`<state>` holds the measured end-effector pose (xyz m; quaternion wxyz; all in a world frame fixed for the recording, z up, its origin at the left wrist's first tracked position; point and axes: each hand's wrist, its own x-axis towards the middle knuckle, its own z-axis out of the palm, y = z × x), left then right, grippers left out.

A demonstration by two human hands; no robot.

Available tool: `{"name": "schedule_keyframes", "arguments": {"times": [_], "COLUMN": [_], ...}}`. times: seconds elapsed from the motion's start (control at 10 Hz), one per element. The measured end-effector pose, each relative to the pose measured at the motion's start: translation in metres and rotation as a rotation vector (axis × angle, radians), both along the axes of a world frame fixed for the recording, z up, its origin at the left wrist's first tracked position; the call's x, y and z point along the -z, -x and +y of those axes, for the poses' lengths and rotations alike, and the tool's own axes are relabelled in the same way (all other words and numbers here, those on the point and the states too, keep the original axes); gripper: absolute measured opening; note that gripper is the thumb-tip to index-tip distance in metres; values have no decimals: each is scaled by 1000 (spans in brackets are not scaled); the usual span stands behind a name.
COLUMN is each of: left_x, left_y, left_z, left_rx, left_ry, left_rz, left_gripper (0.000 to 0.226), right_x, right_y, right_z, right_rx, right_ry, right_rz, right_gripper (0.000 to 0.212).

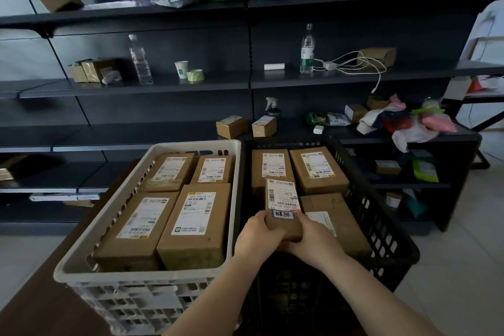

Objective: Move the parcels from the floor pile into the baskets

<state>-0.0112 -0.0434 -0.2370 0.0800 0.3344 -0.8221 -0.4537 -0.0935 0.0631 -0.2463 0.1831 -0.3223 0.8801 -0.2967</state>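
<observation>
Both hands, left hand point(257, 234) & right hand point(313, 240), clamp the parcel point(283, 209) w/ its long axis pointing up-frame, over the black basket's point(392, 229) empty lower-left slot.

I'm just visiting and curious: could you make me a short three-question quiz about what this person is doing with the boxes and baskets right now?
1. True or false: the white basket shows four cardboard parcels on top.
2. Which basket is the held parcel above? A) the white basket B) the black basket C) neither, it is over the shelf
3. Fill in: the parcel is held by ____ hand(s).

Key
1. True; four labelled boxes fill it.
2. B; the left hand and right hand hold it over the empty near-left corner of the black basket, where three other parcels lie.
3. Both; each hand has a grip on the near end of the parcel.
</observation>
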Motion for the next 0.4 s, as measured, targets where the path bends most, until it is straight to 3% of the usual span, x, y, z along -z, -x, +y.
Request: {"name": "schedule_keyframes", "arguments": {"times": [0.1, 0.2, 0.3, 0.4], "left_x": [5, 10, 9, 9], "left_y": [-2, -3, -12, -31], "left_z": [4, 6, 5, 0], "left_rx": [100, 133, 179, 135], "left_ry": [190, 263, 274, 349], "left_rz": [-178, -259, -170, 34], "left_gripper": [36, 43, 41, 40], "right_x": [4, 2, 0, -1], "right_y": [-2, -4, -9, -24], "right_z": [-1, -2, 2, 8], "right_rx": [-29, 37, 42, 56], "right_ry": [-184, -120, -73, 25], "right_rz": [21, -50, -3, 115], "right_gripper": [71, 55, 49, 46]}}
